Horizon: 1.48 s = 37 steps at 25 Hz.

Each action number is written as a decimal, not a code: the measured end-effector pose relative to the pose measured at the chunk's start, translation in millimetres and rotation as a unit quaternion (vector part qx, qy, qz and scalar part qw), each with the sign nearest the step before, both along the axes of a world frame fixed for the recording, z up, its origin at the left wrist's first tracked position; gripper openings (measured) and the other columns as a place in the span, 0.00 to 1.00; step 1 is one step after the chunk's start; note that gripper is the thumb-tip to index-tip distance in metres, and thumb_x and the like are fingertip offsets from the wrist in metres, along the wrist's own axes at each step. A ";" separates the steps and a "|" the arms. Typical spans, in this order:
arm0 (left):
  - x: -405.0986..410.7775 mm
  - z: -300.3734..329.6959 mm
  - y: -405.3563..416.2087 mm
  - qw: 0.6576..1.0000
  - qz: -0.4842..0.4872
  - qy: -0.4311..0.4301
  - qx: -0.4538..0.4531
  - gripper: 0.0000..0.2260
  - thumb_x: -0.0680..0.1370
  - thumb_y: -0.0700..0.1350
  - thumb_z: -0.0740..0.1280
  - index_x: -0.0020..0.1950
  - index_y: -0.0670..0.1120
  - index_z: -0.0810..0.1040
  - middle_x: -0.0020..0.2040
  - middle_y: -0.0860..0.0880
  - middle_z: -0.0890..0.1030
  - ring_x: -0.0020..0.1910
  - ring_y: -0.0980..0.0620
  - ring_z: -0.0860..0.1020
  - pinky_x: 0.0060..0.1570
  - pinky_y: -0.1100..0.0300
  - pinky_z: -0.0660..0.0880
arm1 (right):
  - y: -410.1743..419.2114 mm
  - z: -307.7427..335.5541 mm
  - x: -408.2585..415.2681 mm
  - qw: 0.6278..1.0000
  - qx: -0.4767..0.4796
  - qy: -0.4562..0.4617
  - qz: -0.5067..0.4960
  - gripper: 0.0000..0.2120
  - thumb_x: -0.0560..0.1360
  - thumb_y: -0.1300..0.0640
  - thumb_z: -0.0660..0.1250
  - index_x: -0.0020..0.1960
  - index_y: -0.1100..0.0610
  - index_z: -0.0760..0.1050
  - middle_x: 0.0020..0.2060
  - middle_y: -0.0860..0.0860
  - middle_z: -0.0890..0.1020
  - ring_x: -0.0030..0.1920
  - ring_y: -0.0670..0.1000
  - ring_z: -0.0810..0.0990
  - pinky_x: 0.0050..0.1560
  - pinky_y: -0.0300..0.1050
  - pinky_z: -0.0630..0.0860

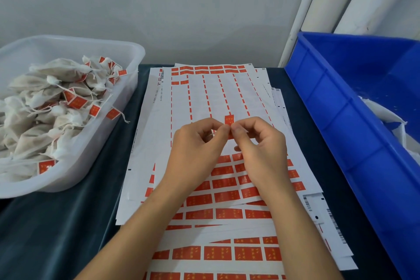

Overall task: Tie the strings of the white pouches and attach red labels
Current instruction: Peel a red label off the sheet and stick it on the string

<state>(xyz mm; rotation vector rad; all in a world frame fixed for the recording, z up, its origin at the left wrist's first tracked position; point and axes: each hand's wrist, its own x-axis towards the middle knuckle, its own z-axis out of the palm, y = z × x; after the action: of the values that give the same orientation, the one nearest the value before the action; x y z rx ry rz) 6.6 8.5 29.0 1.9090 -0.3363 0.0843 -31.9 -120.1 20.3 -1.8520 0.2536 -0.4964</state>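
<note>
Nearest edge: overlapping label sheets are spread across a dark table, w/ rows of red labels printed on white backing. Lower rows are mostly full; the upper part of the top sheet has been stripped, only thin red dashes left btwn columns, plus a few whole labels at the far end.

Both forearms are seen reaching in from the bottom, over the sheets.

Left hand: fingers curled, thumb and forefinger brought together at the tips in a pinch. Right hand: same posture, thumb and forefinger pinched, tips meeting those of the left. One loose red label is held btwn the two pinches, upright, its top part showing above the fingertips; lower part is hidden by fingers. Whether a string is caught in the pinch cannot be told.

Left side, mid-distance: a clear plastic tub is set on the table, just beside the sheets. It is heaped w/ white pouches, necks tied, red tags hanging off strings.

Right side: a blue crate is set near the sheets; white material is partly seen inside at its right edge, not identifiable.

Far: a pale wall and white pipes at upper right.
</note>
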 end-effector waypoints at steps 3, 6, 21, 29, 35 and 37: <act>-1.0 -3.1 -0.9 0.999 0.021 0.004 0.035 0.05 0.81 0.55 0.68 0.47 0.61 0.82 0.35 0.61 0.82 0.36 0.57 0.80 0.31 0.66 0.76 | -0.4 -3.2 1.8 1.000 -0.012 0.011 -0.021 0.03 0.80 0.48 0.70 0.48 0.43 0.81 0.43 0.33 0.83 0.50 0.37 0.81 0.51 0.47 0.84; -2.7 -3.9 -1.6 0.999 0.038 0.004 0.026 0.04 0.80 0.53 0.71 0.52 0.61 0.77 0.32 0.59 0.79 0.31 0.60 0.77 0.30 0.71 0.73 | -2.4 -4.9 2.1 0.999 0.005 0.016 -0.031 0.03 0.80 0.47 0.70 0.47 0.42 0.82 0.42 0.34 0.84 0.48 0.38 0.83 0.49 0.45 0.85; 5.6 -8.2 9.8 0.994 0.013 -0.099 0.054 0.07 0.80 0.52 0.72 0.54 0.65 0.79 0.37 0.60 0.78 0.37 0.56 0.77 0.38 0.66 0.77 | -7.6 3.4 -2.3 0.999 -0.011 0.005 -0.034 0.04 0.78 0.42 0.70 0.48 0.39 0.82 0.43 0.31 0.84 0.44 0.37 0.85 0.44 0.37 0.81; 5.6 -7.0 11.0 0.998 -0.003 -0.055 0.028 0.01 0.79 0.58 0.70 0.48 0.64 0.81 0.32 0.56 0.78 0.32 0.56 0.75 0.33 0.64 0.74 | -8.0 5.6 -1.9 0.999 -0.034 -0.032 -0.015 0.01 0.78 0.45 0.70 0.48 0.39 0.81 0.46 0.34 0.84 0.53 0.35 0.80 0.46 0.22 0.73; 12.0 -3.1 12.9 0.999 -0.045 0.027 0.013 0.04 0.78 0.58 0.72 0.45 0.63 0.85 0.37 0.53 0.84 0.36 0.49 0.80 0.34 0.58 0.80 | -8.7 5.9 -2.8 0.999 -0.019 -0.032 -0.007 0.04 0.78 0.42 0.68 0.50 0.40 0.81 0.48 0.31 0.83 0.54 0.33 0.80 0.44 0.21 0.73; 12.9 0.4 14.9 0.996 -0.059 0.067 -0.008 0.06 0.79 0.55 0.72 0.43 0.64 0.86 0.37 0.56 0.85 0.32 0.53 0.80 0.27 0.64 0.77 | -7.7 5.7 -3.0 0.999 -0.026 -0.029 -0.005 0.06 0.78 0.40 0.67 0.49 0.40 0.81 0.46 0.32 0.83 0.52 0.36 0.81 0.44 0.23 0.76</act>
<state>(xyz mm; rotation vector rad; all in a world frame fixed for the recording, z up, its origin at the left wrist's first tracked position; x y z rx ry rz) 19.4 23.4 29.4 1.8631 -0.3553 -0.1193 -34.9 -127.8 26.0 -1.8845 0.2117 -0.5670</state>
